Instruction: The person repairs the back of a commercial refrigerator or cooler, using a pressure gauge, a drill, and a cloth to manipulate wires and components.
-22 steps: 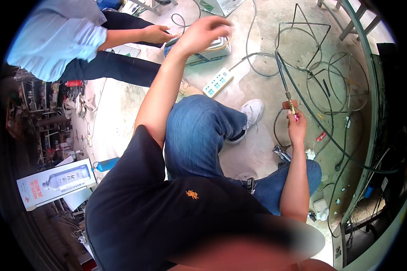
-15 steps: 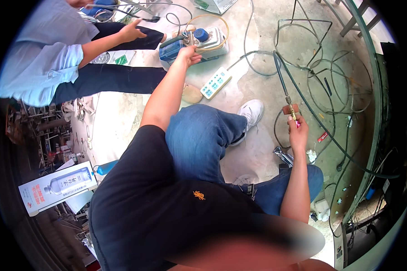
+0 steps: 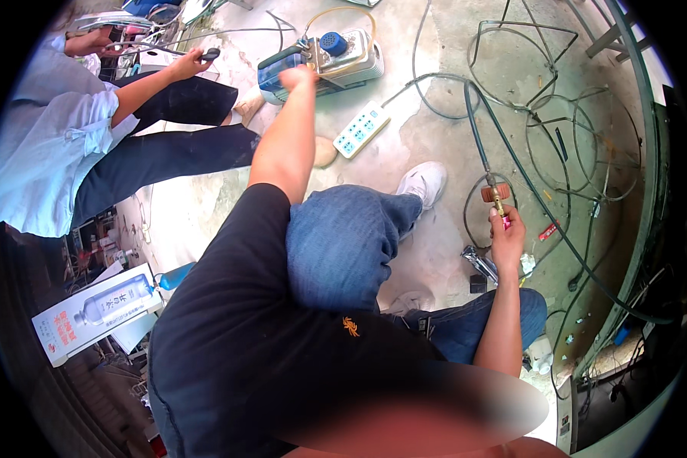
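While the brass valve is pinched between the thumb and fingers of the right hand, out in front of the right knee, its far end is joined to the black hose, with a ribbed brown disc close against it. The valve can be judged small but dense, hard and perhaps slick, best gripped by its body near the pink end; by the stiff, springy hose it may be tugged sideways. The left hand is blurred at the near side of the pump, and whether its fingers are spread or closed cannot be told. The pump, set on the floor near the power strip, looks heavy and is best lifted by its dark handle, with the blue cap spared.
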The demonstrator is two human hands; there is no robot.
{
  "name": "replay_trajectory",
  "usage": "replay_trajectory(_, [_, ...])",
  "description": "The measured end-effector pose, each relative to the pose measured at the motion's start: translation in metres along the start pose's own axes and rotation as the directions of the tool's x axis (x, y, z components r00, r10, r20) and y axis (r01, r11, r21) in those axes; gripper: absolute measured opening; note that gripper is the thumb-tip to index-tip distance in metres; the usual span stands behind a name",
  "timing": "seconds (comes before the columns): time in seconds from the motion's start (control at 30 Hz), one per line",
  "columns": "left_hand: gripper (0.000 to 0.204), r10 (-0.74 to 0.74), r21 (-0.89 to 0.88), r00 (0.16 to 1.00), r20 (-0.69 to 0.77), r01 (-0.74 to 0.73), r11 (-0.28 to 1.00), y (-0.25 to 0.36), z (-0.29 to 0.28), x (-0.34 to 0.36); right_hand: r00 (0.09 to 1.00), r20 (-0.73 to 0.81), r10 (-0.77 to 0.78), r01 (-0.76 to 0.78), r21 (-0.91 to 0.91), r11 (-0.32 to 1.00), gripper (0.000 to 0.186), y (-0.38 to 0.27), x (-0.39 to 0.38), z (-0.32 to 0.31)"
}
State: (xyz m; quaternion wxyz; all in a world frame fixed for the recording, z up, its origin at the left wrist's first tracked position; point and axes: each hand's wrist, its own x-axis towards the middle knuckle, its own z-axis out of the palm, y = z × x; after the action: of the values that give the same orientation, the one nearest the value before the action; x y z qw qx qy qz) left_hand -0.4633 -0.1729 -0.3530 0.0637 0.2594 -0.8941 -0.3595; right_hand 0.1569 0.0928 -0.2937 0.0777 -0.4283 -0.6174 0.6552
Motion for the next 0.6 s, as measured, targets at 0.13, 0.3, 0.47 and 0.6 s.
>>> replay_trajectory(0.13, [0.012,-0.176,-0.654,0.964,0.197,0.263,0.709,-0.003,-0.016,0.028,0.997,-0.069,-0.014,0.006,-0.113,0.994,0.022,-0.005,-0.009,-0.005])
replay_trajectory(0.3, [0.009,0.038,-0.744,0.986,0.165,0.099,0.661,0.051,-0.108,0.094,0.997,0.045,-0.061,0.067,-0.152,0.986,0.024,-0.006,-0.002,0.011])
replay_trajectory(0.47, [0.013,0.633,-0.805,0.666,0.395,-0.082,0.588,0.120,-0.117,-0.060,0.997,0.010,-0.080,0.081,-0.162,0.984,0.024,-0.006,-0.006,0.003])
replay_trajectory(0.6, [0.024,0.851,-0.843,0.249,0.462,-0.175,0.509,0.177,-0.181,-0.172,0.996,-0.023,-0.091,0.089,-0.082,0.993,0.028,0.003,0.003,-0.002])
